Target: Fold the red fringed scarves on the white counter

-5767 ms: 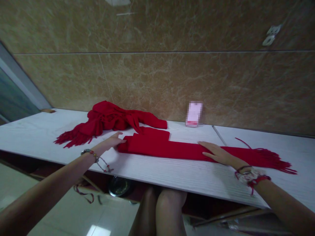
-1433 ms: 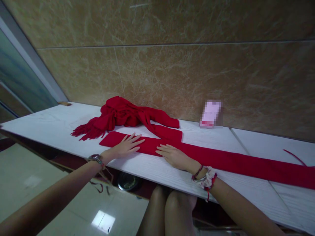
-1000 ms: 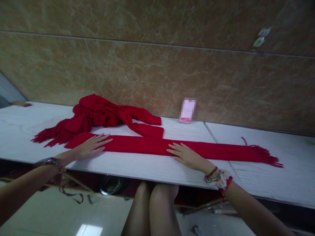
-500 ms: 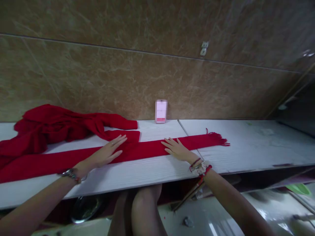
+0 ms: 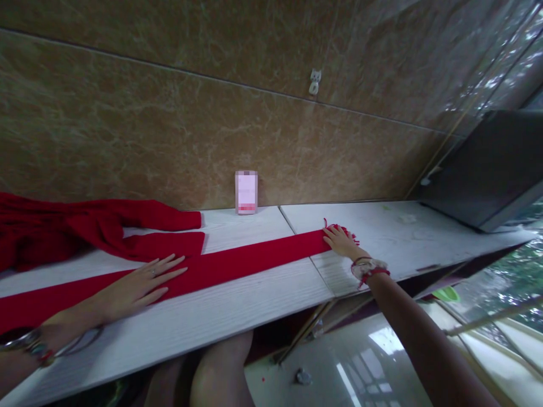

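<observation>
A long red scarf [image 5: 254, 253] lies flat in a narrow strip along the white tabletop, its fringe at the right end. My left hand [image 5: 136, 288] rests palm down on the strip at the left, fingers spread. At the fringed end my right hand [image 5: 341, 242] lies flat, covering part of the tassels, fingers stretched out. Behind my left hand a heap of red knitted cloth [image 5: 93, 229] with two sleeve-like ends sits against the wall; its left side runs out of view.
A phone [image 5: 246, 193] leans upright against the marbled wall [image 5: 169, 130]. The white table [image 5: 263, 288] has a seam across it. A dark grey box-like object [image 5: 479, 169] stands at its far right end. My knees are under the front edge.
My right hand has slid right along the scarf onto its fringe. My left hand stays flat on the strip. The view has turned to the right.
</observation>
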`<state>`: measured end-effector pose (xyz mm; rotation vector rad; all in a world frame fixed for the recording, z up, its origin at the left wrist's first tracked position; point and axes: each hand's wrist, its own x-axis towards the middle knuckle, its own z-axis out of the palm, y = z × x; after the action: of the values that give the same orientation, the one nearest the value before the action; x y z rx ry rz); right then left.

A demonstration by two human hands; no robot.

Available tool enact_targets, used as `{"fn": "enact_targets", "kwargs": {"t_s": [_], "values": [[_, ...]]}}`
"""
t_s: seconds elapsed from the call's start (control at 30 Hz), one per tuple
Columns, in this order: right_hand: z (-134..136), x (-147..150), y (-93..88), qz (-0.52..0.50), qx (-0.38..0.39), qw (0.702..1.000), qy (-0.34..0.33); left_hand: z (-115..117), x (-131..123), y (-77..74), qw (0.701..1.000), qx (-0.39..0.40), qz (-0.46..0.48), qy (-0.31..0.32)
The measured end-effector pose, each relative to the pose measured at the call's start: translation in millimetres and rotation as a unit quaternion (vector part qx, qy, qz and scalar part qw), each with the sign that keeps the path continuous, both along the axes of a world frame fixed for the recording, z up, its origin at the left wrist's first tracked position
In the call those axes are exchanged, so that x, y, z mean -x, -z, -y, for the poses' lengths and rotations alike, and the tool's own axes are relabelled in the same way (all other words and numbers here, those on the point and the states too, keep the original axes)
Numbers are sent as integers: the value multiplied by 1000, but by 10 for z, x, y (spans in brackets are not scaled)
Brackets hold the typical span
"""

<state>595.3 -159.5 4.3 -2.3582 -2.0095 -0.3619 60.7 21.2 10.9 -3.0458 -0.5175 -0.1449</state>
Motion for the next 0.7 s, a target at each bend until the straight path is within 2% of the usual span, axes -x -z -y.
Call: {"fn": "enact_targets", "kwargs": {"t_s": [0.07,0.17,0.23,0.3,0.4,0.53,0.63,0.7], "values": [[-71,153,-6,15,-28,999,31,9,93,-61,1000,-25,-13,3],[-155,478,-5,-3,-5,997,-71,25,210,-171,999,-47,-12,25],[-180,642,2,-21,20,996,-88,41,187,-247,998,-41,-1,42],[-190,703,1,-28,29,996,-80,64,41,-312,998,-32,3,45],[-206,600,-23,-12,32,997,-76,102,-353,-343,999,-24,0,42],[-229,283,-62,34,51,996,-60,117,-806,-231,998,14,0,56],[-195,20,-72,33,65,997,-27,95,-888,-113,998,37,0,48],[-141,-146,-76,16,53,998,40,76,-864,-64,998,44,3,45]]}}
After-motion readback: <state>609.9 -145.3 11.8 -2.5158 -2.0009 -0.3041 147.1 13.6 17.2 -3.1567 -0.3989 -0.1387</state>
